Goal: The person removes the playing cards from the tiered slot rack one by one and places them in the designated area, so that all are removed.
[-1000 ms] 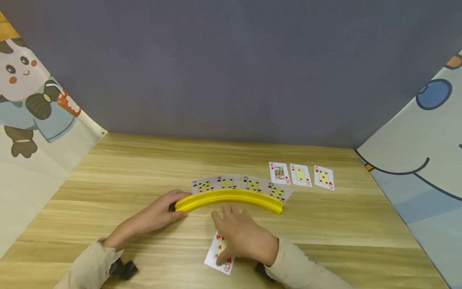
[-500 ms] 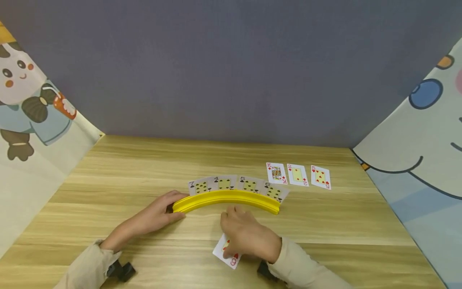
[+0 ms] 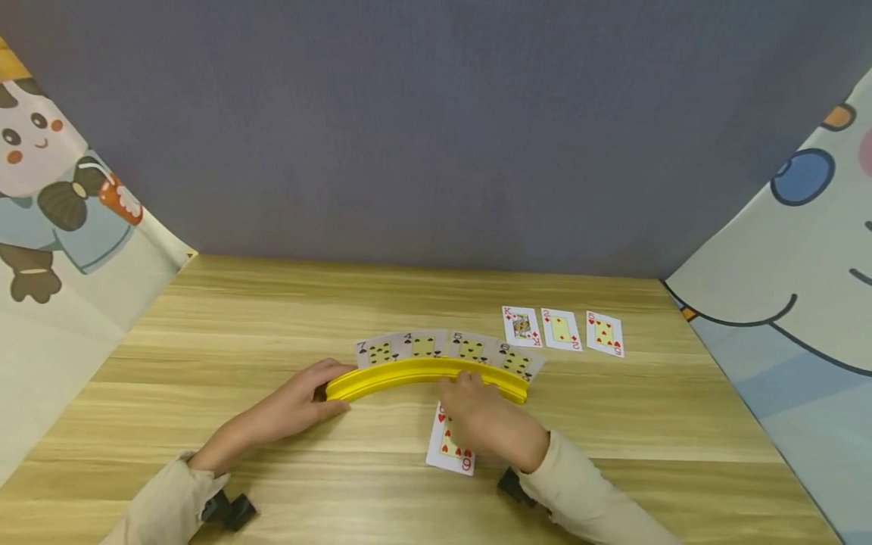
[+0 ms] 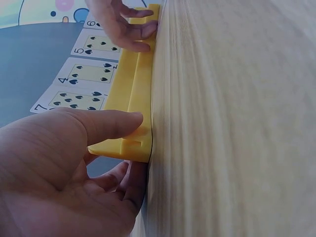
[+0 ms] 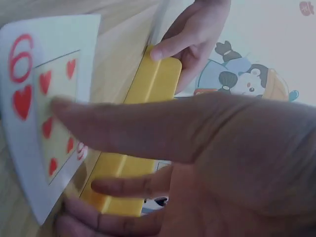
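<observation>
My left hand (image 3: 300,397) grips the left end of a curved yellow card holder (image 3: 415,369). In the left wrist view its thumb lies on one face, fingers at the other side. Several spade cards stand fanned in the holder, among them a seven of spades (image 4: 74,100) and a four of spades (image 4: 91,74). My right hand (image 3: 490,412) is just in front of the holder's right half and pinches a six of hearts (image 3: 451,443). In the right wrist view the thumb lies across the face of the card (image 5: 42,143); its hold behind the card is mostly hidden.
Behind the holder, to the right, lie a king of diamonds (image 3: 522,326), a two of diamonds (image 3: 562,331) and a five of hearts (image 3: 605,333), face up on the wooden table (image 3: 272,295). A grey wall (image 3: 436,136) closes off the back.
My right hand has moved forward and right with the six of hearts, which has turned nearly upright toward the holder. The left hand keeps its grip on the holder.
</observation>
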A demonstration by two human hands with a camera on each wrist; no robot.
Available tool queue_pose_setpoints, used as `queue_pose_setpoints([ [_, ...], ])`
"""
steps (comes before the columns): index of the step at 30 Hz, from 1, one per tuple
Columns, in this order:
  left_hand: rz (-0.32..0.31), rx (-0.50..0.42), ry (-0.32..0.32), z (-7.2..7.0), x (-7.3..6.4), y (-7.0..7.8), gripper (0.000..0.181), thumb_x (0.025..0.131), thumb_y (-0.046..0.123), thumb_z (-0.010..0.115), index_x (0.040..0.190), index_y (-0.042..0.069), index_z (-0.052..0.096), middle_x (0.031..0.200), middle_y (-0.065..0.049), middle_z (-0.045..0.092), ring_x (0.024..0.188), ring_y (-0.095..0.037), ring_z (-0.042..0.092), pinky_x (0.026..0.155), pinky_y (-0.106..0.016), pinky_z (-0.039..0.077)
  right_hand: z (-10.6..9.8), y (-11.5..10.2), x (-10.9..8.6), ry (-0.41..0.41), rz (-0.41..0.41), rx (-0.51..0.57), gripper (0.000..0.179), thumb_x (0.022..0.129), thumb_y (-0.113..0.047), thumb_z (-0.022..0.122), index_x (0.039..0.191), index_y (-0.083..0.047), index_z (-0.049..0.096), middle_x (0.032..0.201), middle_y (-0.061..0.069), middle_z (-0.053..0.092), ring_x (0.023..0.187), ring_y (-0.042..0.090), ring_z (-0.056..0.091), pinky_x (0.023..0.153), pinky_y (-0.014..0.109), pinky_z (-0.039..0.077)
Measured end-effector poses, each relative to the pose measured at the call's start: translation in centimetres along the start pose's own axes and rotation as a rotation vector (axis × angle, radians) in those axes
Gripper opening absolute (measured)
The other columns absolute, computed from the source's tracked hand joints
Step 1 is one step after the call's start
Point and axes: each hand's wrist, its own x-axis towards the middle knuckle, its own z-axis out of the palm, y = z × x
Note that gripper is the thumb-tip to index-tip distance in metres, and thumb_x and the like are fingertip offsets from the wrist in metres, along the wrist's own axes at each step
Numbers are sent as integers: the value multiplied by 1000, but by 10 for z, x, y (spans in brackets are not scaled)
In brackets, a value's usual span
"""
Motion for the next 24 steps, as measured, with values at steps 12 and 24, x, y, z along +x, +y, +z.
queue_pose_setpoints([
  [12,8,11,-5,-4,4,1,47,95,16,69,139,7,55,121,-4,58,97,-17,53,82,-28,46,14,16,-19,72,12,32,81,58,-54,92,107,-4,51,92,8,46,88,25,43,71,43,41],
  [24,4,-32,-6,-1,-2,0,48,95,18,68,140,8,55,124,-6,58,97,-18,53,81,-27,46,5,24,-18,37,-92,128,47,79,-27,85,103,-12,48,91,3,49,82,19,48,68,33,44],
])
